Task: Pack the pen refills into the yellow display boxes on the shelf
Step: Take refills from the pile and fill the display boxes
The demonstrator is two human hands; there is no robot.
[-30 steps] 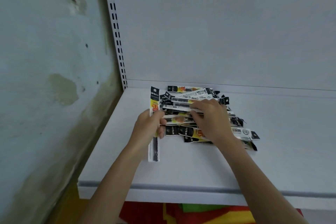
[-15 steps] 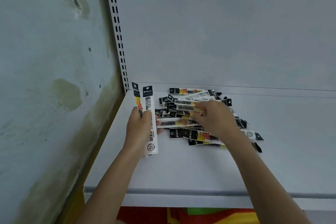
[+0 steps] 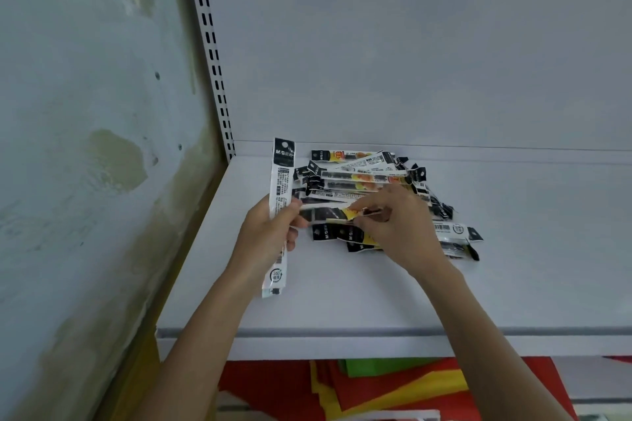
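So: both hands busy w/ refill packs on the white shelf (image 3: 342, 301).

L hand (image 3: 270, 236) grips a held bunch of refill packs (image 3: 282, 181) upright, fingers curled round the middle, black header end up, other end sticking out below the palm; looks like 2+ packs, exact no. unclear. R hand (image 3: 400, 225) pinches a single refill pack (image 3: 328, 214) betw. thumb & fingertips, pack lying roughly level, its far end reaching over to just beside the L thumb; whether it touches, can't tell. Rest of the pile of refill packs (image 3: 369, 178) lies loose & crisscrossed on the shelf, near the back panel (image 3: 410, 61), partly under the R hand. Slotted upright (image 3: 212, 55) stands at the shelf's left rear corner, stained wall (image 3: 85, 147) beside it. Red, yellow & green sheets (image 3: 393, 386) show below the shelf's front edge.
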